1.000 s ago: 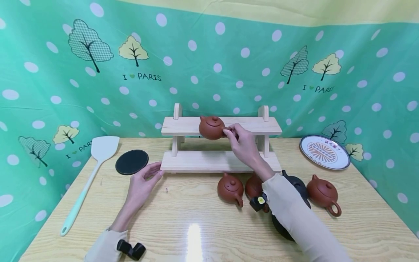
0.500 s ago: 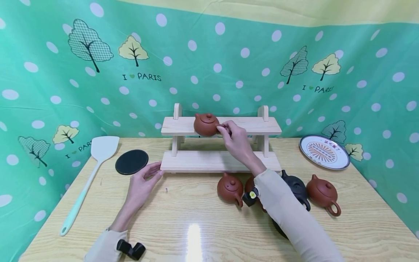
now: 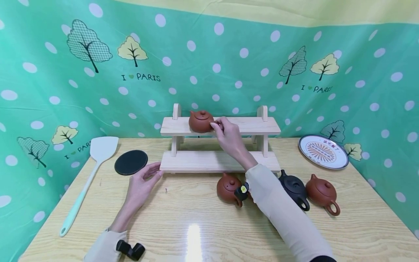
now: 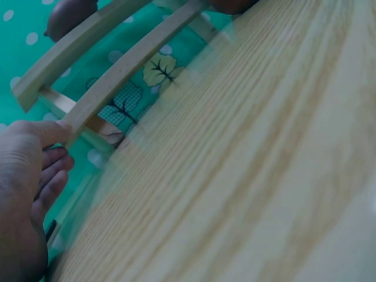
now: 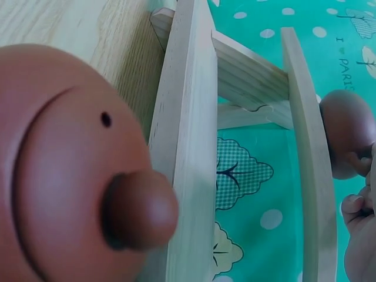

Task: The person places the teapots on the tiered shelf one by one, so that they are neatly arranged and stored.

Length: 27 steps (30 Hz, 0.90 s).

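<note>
A reddish-brown clay teapot is at the left part of the upper tier of a two-tier wooden shelf. My right hand pinches its handle between thumb and fingers. In the right wrist view this teapot appears upright against the upper board. My left hand holds the left end of the lower board. In the left wrist view its thumb lies on the board end, with the fingers curled behind. Another brown teapot stands in front of the shelf, partly behind my right wrist camera.
On the right are a black teapot, a brown teapot and a patterned plate. A black round mat and a spatula lie on the left. My right sleeve hides part of the table. A green curtain hangs behind.
My right hand has moved the teapot leftward and slightly back along the upper tier. The black teapot has come out from behind the sleeve. My left hand has stayed at the board end.
</note>
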Each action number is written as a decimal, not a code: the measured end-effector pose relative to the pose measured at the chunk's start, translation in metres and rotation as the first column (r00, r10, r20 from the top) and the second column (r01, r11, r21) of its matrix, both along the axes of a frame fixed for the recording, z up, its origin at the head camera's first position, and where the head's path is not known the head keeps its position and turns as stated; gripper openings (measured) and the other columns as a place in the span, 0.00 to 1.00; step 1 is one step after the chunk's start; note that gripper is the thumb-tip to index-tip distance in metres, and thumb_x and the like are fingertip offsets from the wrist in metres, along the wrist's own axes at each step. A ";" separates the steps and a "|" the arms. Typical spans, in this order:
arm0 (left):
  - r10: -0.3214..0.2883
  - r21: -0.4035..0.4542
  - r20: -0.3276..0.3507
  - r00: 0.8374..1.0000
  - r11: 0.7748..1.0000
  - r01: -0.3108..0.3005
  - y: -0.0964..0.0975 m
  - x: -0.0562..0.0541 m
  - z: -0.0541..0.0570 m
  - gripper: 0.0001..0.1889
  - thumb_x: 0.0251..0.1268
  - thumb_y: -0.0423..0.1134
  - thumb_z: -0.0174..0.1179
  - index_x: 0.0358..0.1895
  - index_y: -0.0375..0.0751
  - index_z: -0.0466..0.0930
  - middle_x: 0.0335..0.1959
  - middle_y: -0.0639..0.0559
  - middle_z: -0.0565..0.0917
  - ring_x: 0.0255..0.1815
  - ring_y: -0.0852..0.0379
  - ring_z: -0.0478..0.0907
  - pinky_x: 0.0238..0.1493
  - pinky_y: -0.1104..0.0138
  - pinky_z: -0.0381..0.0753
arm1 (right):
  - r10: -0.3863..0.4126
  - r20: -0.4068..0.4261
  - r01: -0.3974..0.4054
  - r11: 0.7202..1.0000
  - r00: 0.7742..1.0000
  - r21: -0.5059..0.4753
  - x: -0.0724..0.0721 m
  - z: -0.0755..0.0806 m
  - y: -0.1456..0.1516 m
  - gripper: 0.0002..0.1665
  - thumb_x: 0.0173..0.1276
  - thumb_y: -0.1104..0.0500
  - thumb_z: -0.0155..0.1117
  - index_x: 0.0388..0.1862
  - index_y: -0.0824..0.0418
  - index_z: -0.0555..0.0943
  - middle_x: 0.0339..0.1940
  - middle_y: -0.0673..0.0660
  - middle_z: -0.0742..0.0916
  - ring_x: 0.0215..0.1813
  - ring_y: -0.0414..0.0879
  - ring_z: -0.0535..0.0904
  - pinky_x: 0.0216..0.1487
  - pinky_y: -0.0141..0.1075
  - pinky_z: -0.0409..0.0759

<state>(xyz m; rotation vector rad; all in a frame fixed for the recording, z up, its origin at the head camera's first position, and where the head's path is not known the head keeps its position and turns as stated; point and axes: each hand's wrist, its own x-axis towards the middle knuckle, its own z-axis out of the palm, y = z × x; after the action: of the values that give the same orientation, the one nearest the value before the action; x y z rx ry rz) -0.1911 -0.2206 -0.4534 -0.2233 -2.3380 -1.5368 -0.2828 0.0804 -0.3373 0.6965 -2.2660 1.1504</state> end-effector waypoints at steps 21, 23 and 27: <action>0.023 -0.033 0.013 1.000 0.999 -0.022 0.000 -0.003 -0.002 0.20 0.72 0.34 0.67 0.63 0.30 0.81 0.58 0.37 0.85 0.56 0.42 0.83 0.55 0.79 0.78 | -0.016 0.119 0.022 0.998 0.993 -0.051 -0.002 0.010 -0.004 0.12 0.79 0.57 0.64 0.46 0.67 0.82 0.19 0.52 0.72 0.23 0.46 0.67 0.26 0.35 0.64; 0.024 -0.043 0.010 1.000 0.999 -0.024 0.001 -0.002 -0.001 0.19 0.73 0.33 0.66 0.63 0.29 0.80 0.58 0.36 0.85 0.56 0.41 0.83 0.55 0.79 0.78 | -0.009 0.131 0.018 0.998 0.991 -0.067 0.000 0.011 0.000 0.12 0.78 0.57 0.64 0.46 0.67 0.82 0.18 0.52 0.71 0.22 0.46 0.66 0.24 0.36 0.63; 0.023 -0.044 0.003 1.000 0.999 -0.023 0.001 -0.003 -0.001 0.19 0.73 0.32 0.66 0.63 0.28 0.80 0.57 0.35 0.85 0.56 0.40 0.83 0.55 0.78 0.79 | -0.002 0.134 0.013 0.997 0.991 -0.083 0.004 0.013 0.011 0.10 0.78 0.58 0.64 0.46 0.66 0.82 0.17 0.52 0.70 0.21 0.46 0.65 0.23 0.36 0.62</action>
<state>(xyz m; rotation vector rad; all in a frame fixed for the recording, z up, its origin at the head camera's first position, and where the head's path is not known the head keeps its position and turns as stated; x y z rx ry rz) -0.1936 -0.2198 -0.4547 -0.2039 -2.3709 -1.4771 -0.2787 0.0916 -0.3241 0.5944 -2.3123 1.3155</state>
